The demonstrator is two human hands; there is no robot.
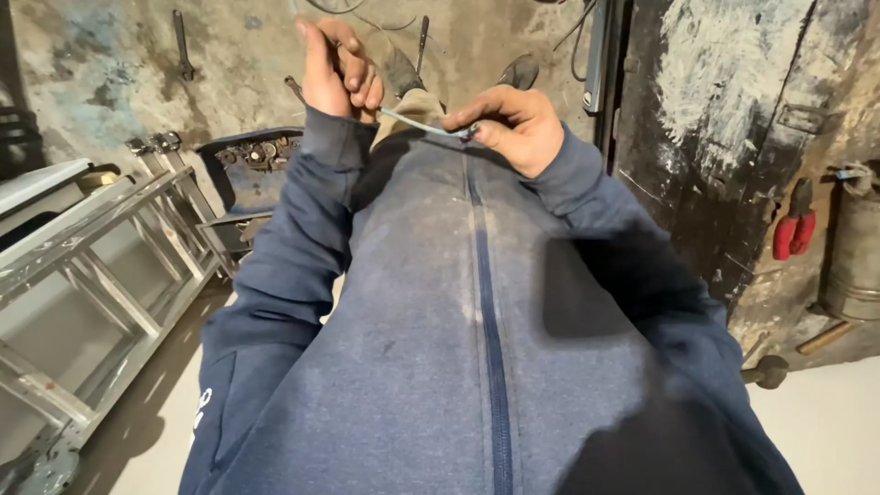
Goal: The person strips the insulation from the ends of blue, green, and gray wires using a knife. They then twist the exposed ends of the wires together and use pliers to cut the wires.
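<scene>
thin pale-blue wire [417, 121] stretched between both hands, above lap, over blue zip jacket [477, 321]. left hand [335, 69] curled closed around one end; right hand [513, 124] pinching other end at fingertips. risk: pinch looks slight, wire could slip free or spring back toward fingers if pulled harder. aluminium ladder [101, 275] lying on floor at left, red-handled pliers [793, 229] at right wall, both well apart.

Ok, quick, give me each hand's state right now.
Left hand: closed around one end of the thin pale wire.
Right hand: pinching the wire's other end between thumb and fingers.
</scene>
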